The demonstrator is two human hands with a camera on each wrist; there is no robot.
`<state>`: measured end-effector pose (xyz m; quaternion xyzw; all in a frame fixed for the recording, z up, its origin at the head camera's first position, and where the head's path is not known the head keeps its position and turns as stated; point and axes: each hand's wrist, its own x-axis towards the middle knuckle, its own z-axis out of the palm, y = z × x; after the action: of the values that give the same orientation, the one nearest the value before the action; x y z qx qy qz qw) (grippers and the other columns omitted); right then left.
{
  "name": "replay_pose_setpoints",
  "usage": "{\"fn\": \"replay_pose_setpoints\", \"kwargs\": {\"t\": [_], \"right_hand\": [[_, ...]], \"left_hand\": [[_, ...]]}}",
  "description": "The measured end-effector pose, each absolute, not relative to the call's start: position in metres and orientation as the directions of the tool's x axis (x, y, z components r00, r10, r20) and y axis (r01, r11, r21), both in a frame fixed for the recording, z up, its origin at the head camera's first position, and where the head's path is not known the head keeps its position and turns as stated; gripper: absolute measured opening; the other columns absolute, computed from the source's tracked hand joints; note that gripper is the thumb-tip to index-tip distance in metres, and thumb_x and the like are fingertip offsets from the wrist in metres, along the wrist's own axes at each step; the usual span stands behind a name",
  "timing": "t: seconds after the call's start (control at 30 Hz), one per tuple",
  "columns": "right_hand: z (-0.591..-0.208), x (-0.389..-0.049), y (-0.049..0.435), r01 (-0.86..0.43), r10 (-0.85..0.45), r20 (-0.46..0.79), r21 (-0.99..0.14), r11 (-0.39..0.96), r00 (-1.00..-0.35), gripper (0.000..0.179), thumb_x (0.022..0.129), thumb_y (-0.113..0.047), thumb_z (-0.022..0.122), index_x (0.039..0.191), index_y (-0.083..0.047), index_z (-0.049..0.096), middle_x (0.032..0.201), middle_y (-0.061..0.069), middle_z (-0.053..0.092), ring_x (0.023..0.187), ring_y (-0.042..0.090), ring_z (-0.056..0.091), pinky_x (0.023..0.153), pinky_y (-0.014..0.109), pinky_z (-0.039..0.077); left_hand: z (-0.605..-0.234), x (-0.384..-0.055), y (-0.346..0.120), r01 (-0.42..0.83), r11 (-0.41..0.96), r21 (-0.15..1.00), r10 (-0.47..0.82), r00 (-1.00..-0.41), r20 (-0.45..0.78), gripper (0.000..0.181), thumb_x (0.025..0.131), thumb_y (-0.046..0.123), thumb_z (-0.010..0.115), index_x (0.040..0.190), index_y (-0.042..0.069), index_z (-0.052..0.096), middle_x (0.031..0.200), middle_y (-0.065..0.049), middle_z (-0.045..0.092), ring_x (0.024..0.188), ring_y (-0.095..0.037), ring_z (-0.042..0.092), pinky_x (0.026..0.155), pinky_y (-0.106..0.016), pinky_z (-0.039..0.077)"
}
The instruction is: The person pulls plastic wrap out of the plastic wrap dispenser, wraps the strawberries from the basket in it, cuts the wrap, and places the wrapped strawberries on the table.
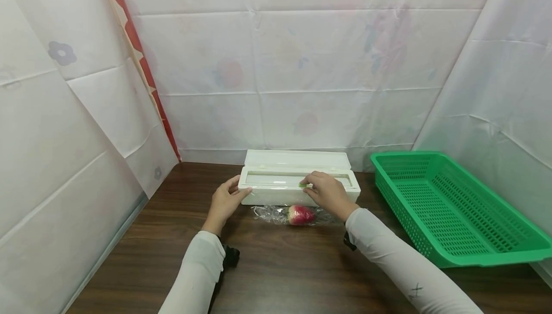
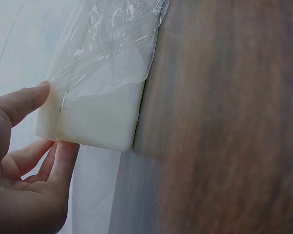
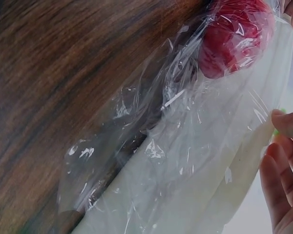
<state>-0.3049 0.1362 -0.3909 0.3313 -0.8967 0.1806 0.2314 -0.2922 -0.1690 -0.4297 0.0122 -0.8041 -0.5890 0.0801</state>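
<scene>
A white cling film dispenser box [image 1: 280,198] lies lengthwise on the table with its lid [image 1: 297,159] raised at the back. My left hand [image 1: 225,201] grips its left end, thumb at the front top edge and fingers against the end face, as the left wrist view shows. On the front top edge, right of the middle, my right hand [image 1: 327,191] pinches a small green slider [image 1: 303,185]. Clear cling film [image 2: 119,46] hangs down over the box's front. Wrapped in that film, a red fruit with a pale end [image 1: 300,215], apple-like, lies before the box.
A green perforated plastic basket [image 1: 431,251] stands at the right, beyond the right forearm. The brown wood-grain table [image 1: 276,275] extends in front of the box. Pale patterned sheets [image 1: 293,64] hang behind and on both sides.
</scene>
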Motion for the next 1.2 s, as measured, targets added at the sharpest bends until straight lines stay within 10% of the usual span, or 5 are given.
{"fn": "replay_pose_setpoints", "kwargs": {"t": [1.2], "right_hand": [[-0.387, -0.315, 0.140, -0.760, -0.655, 0.452, -0.084, 0.644, -0.605, 0.025, 0.091, -0.007, 0.075, 0.113, -0.018, 0.072, 0.112, -0.002, 0.070, 0.090, 0.014, 0.067, 0.069, 0.031, 0.055]], "left_hand": [[-0.429, -0.291, -0.168, 0.084, 0.323, 0.943, -0.113, -0.986, 0.126, 0.068, 0.091, 0.028, 0.077, 0.149, 0.006, 0.048, 0.139, -0.019, 0.056, 0.126, -0.033, 0.057, 0.097, -0.042, 0.051]]}}
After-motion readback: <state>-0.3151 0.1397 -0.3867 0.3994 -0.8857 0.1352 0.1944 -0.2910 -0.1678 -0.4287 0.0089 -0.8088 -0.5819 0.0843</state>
